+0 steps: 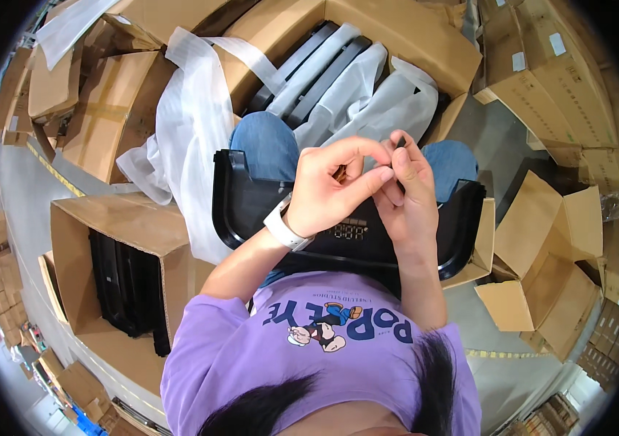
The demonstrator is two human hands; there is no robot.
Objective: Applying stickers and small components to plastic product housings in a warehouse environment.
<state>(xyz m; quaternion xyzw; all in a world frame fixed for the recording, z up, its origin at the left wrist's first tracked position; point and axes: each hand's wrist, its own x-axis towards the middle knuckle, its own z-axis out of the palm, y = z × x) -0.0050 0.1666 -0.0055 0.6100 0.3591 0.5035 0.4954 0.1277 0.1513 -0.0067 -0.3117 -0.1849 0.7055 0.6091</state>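
A black plastic panel (266,214) with raised rims and display-like digits rests across my lap. Above it, my two hands meet. My right hand (410,182) is closed, with a small black piece (401,143) between its thumb and fingers. Thumb and forefinger of my left hand (331,182) come together in a pinch against the right hand's fingers; whatever may be between them is hidden. A white watch circles my left wrist.
Ahead, an open carton (280,29) holds several dark panels in white foam sleeves. Loose white wrapping (197,131) drapes over its left side. Another carton (124,218) at left contains black panels; an open carton (542,254) stands at right. Stacked cartons (556,65) rise at far right.
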